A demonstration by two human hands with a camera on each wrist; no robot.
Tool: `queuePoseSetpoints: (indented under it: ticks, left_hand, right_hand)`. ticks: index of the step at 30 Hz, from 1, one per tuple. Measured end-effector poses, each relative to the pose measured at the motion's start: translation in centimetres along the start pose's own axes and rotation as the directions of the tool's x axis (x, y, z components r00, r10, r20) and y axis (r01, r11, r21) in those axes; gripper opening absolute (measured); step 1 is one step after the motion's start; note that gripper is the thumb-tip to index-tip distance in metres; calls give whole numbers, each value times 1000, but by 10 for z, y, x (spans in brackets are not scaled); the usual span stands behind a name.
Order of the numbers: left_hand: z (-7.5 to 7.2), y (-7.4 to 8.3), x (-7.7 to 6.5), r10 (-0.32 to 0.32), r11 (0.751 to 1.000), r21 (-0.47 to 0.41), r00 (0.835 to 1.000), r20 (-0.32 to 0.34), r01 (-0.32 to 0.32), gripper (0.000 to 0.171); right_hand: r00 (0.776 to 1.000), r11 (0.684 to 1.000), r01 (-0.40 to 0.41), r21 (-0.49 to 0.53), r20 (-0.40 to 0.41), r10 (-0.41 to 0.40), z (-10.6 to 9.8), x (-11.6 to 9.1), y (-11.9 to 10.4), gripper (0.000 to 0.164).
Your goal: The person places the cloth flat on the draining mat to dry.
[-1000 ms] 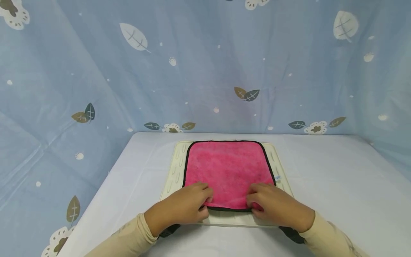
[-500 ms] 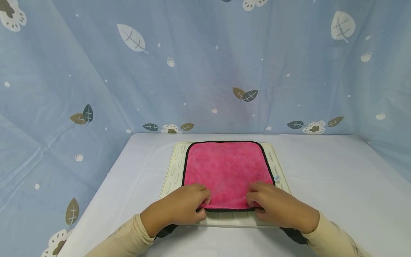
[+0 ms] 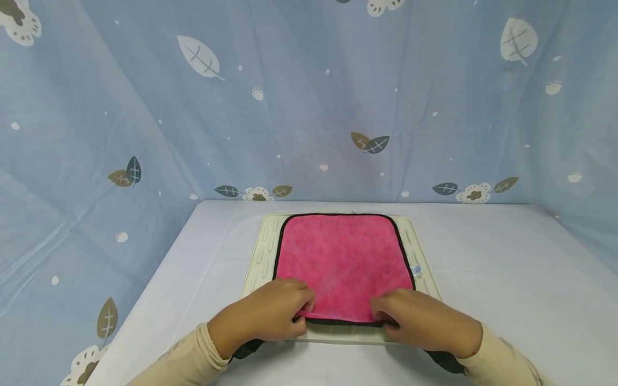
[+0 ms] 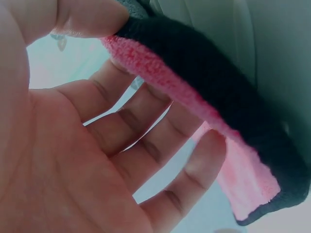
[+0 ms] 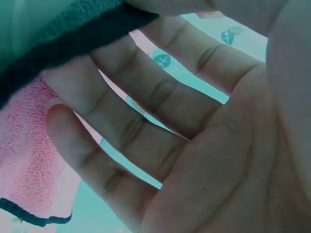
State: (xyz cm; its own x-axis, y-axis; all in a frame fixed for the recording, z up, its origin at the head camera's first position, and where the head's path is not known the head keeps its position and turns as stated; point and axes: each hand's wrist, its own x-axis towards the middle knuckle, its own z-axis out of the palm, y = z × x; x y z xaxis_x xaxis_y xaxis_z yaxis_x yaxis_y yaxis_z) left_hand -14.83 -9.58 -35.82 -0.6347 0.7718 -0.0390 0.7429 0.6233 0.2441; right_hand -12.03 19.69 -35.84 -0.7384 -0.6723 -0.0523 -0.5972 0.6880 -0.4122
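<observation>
A pink cloth (image 3: 343, 257) with a black border lies spread over a cream tray (image 3: 262, 249) marked with oval slots. My left hand (image 3: 272, 311) pinches the near edge of the cloth toward its left corner. In the left wrist view, the thumb (image 4: 92, 17) presses on the black border (image 4: 209, 73), with the fingers spread behind the pink side. Toward the right corner, my right hand (image 3: 427, 324) pinches the same near edge. The right wrist view shows the border (image 5: 73, 43) caught between thumb and fingers (image 5: 131, 126). Both hands cover the near corners.
The tray rests on a table with a white cover (image 3: 492, 279). A blue curtain (image 3: 289, 107) with leaf prints hangs behind and to the sides. A small pale tag (image 3: 416, 271) sticks out at the cloth's right edge.
The right hand has drawn slightly nearer to the person, and the near edge of the cloth has come a little closer with it. The left hand has shifted only slightly; both keep their grip.
</observation>
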Motion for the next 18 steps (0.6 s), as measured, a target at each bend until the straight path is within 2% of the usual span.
queuePoseSetpoints:
  ticks: [10,18]
  left_hand:
    - [0,2,-1,-11,999,-50,999,33,12,17]
    - [2,2,-2,-43,995,-84,994,97,51,18]
  right_hand:
    - [999,1000,4,26,38,-5,0,-1,-1,34]
    - [999,1000,3,23,46,-4,4,-2,-1,30]
